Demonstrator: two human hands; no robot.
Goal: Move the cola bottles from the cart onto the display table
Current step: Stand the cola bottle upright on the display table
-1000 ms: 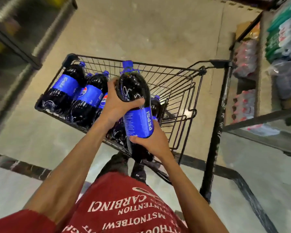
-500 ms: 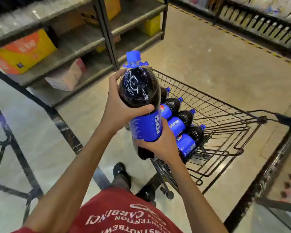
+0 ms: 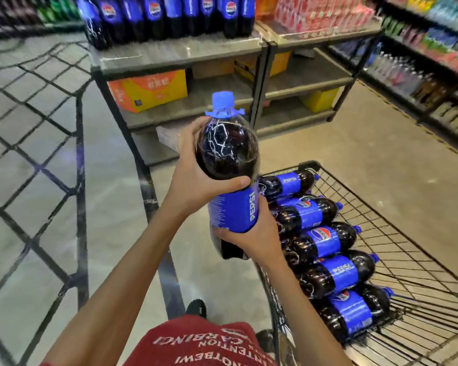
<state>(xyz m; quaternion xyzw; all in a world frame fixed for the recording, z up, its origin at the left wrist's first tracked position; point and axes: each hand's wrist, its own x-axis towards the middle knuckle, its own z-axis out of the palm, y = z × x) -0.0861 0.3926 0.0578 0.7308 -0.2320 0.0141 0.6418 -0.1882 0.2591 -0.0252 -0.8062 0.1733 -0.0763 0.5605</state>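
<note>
- The big dark plastic cola bottle (image 3: pixel 228 154) with a blue label and cap stands upright in the air, just left of the black wire cart (image 3: pixel 312 163).
- The left hand (image 3: pixel 193 180) wraps around its shoulder, and the right hand (image 3: pixel 254 241) grips it near the base.
- The grey display table (image 3: pixel 180 52) lies ahead and higher, so the left hand is nearer to it.

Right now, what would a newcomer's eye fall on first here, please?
A large cola bottle is held upright at centre, left hand at its shoulder, right hand near its base. More bottles lie in the cart, lower right; others stand on the display table ahead.
</note>
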